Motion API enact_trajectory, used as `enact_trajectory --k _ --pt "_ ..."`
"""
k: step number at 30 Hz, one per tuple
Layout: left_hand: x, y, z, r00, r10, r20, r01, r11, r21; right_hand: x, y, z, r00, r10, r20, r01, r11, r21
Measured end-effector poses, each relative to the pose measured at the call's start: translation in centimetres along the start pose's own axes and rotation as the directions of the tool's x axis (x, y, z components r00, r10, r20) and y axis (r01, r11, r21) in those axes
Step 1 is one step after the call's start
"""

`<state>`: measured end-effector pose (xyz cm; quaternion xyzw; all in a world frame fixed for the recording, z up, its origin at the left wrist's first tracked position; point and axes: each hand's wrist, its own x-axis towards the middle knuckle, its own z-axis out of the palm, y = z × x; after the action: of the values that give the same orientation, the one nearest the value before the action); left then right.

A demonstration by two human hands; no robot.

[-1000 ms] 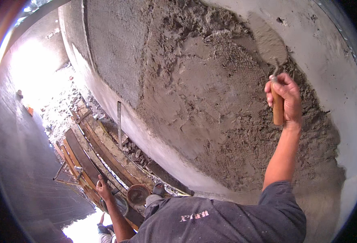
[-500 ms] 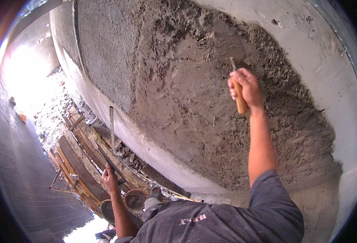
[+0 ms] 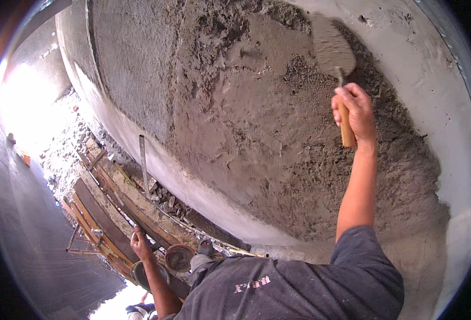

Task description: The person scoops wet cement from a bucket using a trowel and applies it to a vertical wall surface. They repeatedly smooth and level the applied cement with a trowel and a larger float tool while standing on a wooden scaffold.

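My right hand (image 3: 359, 111) is wrapped round the wooden handle of a trowel (image 3: 332, 49). Its broad blade lies against wet grey mortar (image 3: 256, 122) on the wall, near the upper right border of the patch. Under and left of the blade the mortar is partly smoothed, partly rough and pitted. Low on the left, away from the wall, my left hand (image 3: 141, 244) is closed, thumb up, round a dark, thin tool (image 3: 155, 247) seen edge-on; its kind is unclear.
Scaffold planks (image 3: 102, 213) run below on the left, with rubble (image 3: 164, 200) beside them. A mortar bucket (image 3: 180, 246) stands near my foot (image 3: 206, 247); another bucket (image 3: 135, 273) is partly behind my left forearm. A narrow metal strip (image 3: 143, 162) leans by the wall. Another person (image 3: 139, 309) shows at the bottom.
My right hand and the trowel have moved right across the mortar, leaving a textured patch left of the blade. The left hand has dropped slightly, and its tool shows less.
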<state>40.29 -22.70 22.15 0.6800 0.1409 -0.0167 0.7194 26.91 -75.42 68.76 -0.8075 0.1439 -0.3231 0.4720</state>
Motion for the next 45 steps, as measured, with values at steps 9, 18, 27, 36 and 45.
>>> enact_trajectory --k 9,18,27,36,45 --pt "0.4 -0.5 -0.3 0.993 -0.114 0.034 0.117 0.988 -0.104 -3.6 6.9 2.6 0.977 0.124 0.176 -0.085 0.973 -0.215" --pt "-1.8 0.4 1.0 0.996 -0.031 0.084 0.043 0.989 -0.145 -6.6 2.8 -3.8 0.998 0.058 -0.032 -0.060 0.997 -0.055" --pt "-8.7 0.1 -7.1 0.992 -0.085 -0.098 0.066 0.981 -0.181 -13.1 3.6 -5.4 0.968 -0.141 -0.210 0.038 0.903 -0.428" --pt "-9.5 -1.0 -9.4 0.959 -0.199 -0.202 0.096 0.898 -0.429 -16.6 8.6 4.2 0.843 0.052 0.535 0.142 0.939 -0.315" --pt "-10.5 1.3 -11.1 0.995 0.017 -0.094 -0.046 0.949 -0.312 -17.2 12.1 1.9 0.960 0.175 0.219 -0.114 0.958 -0.265"
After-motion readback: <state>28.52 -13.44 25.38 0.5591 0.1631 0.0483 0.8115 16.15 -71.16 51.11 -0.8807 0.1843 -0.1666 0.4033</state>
